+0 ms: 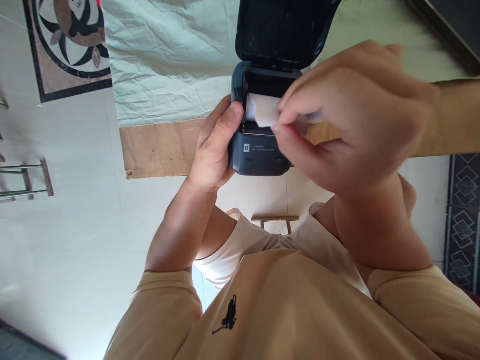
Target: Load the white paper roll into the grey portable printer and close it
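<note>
A small dark label printer [258, 160] is held over the table's front edge, its black lid [279, 32] swung up and back. My left hand [217, 137] wraps round its left side, thumb on the rim. Inside the paper bay sits a white paper roll [250, 108]. My right hand [348, 110] pinches the loose end of the paper [267, 111] between thumb and fingers, just above the bay. The right part of the printer is hidden behind that hand.
A pale green cloth [168, 60] covers the table, leaving a bare wooden edge [161, 150] at the front. A dark flat object [450, 30] lies at the back right. Below are a small wooden stool [275, 218] and pale floor tiles [75, 215].
</note>
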A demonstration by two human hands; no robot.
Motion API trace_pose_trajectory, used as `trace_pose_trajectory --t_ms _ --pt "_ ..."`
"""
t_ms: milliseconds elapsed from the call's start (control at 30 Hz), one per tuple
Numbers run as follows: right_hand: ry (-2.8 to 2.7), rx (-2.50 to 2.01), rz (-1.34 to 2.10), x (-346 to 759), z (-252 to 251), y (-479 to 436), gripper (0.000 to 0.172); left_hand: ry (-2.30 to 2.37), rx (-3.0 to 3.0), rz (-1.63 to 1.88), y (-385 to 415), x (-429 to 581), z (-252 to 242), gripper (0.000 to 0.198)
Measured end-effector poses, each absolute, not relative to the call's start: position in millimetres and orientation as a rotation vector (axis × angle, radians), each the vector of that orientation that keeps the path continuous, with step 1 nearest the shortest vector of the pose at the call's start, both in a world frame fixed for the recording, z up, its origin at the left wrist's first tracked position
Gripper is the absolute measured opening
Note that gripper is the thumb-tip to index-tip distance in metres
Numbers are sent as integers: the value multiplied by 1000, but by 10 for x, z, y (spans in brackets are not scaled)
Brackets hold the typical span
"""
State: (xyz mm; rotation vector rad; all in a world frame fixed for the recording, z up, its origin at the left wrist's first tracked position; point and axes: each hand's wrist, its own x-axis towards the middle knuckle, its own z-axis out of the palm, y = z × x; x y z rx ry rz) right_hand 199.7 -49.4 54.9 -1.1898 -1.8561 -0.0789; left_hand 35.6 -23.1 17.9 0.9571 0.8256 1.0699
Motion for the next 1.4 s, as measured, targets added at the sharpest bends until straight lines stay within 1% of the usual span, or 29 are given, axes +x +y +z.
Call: trace_pose_trajectory --t_ms 100,200,233,300,400,533,633,767,833,900,967,1033,1167,1300,1367,1400 --pt "-2015 -1225 -31 1962 524 -536 19 678 1060 1088 -183 320 78 36" --pt "-2084 -1207 -61 1950 488 -558 24 574 1132 1079 -150 278 4 36" --pt "-2098 -1195 -73 1952 475 -561 24 553 1149 1058 -144 265 -11 42" --pt "-2132 -1174 -66 1967 457 -566 22 535 1164 1015 -139 245 -32 60" --pt "-2073 -1146 7 2024 456 -564 18 595 1123 1004 -134 232 -50 72" --pt "-1835 -1281 43 2168 470 -512 21 579 1120 1033 -96 227 -50 73" --pt "-1824 -1330 64 2270 465 -444 27 553 1172 1024 -54 218 -46 75" --pt "-1887 -1274 135 2302 475 -403 20 554 1194 1006 -21 216 -79 83" --pt "-1833 -1238 160 2279 488 -418 16 576 1190 1026 -16 225 -98 85" --pt "-1727 -1183 209 2252 502 -445 15 607 1183 1053 -17 238 -102 82" --pt "-1650 -1156 268 2239 521 -470 20 635 1179 1067 -25 250 -87 77" --pt "-1620 -1220 270 2250 553 -488 26 658 1188 1066 -46 258 -57 73" --pt "-1736 -1381 330 2291 633 -521 35 632 1173 1076 -128 265 8 70" --pt "-1773 -1424 415 2252 650 -571 49 607 1113 1073 -196 261 31 49" --pt "-1835 -1488 500 2220 638 -582 56 662 1123 1060 -202 258 30 50" --pt "-1865 -1518 552 2209 633 -582 57 694 1126 1053 -200 257 31 50"
